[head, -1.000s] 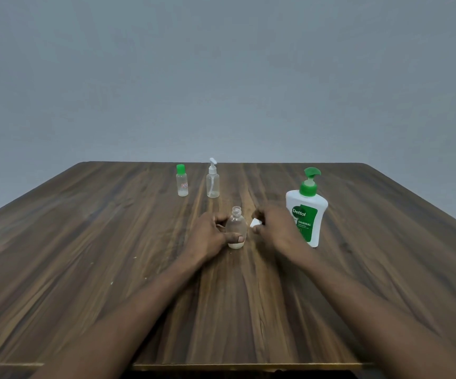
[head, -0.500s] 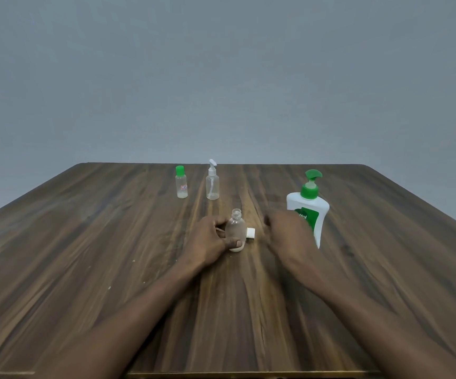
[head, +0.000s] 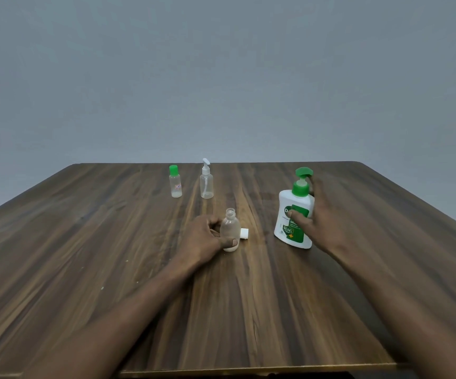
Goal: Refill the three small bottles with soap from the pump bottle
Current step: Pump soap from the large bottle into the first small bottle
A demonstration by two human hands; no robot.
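One clear bottle [head: 230,228], uncapped, upright on bench [head: 112,242]; left hand [head: 202,237] fingers [head: 231,242] curl round it; right hand [head: 324,222] clasps white pump bottle [head: 289,233].

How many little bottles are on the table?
3. The green-capped bottle stands back left, the spray-top bottle beside it, and the open bottle is in the left hand. None seem hidden.

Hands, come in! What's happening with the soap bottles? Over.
Left hand holds uncapped bottle upright. Right hand grips pump bottle. White cap lies between the two bottles, close beside the small one.
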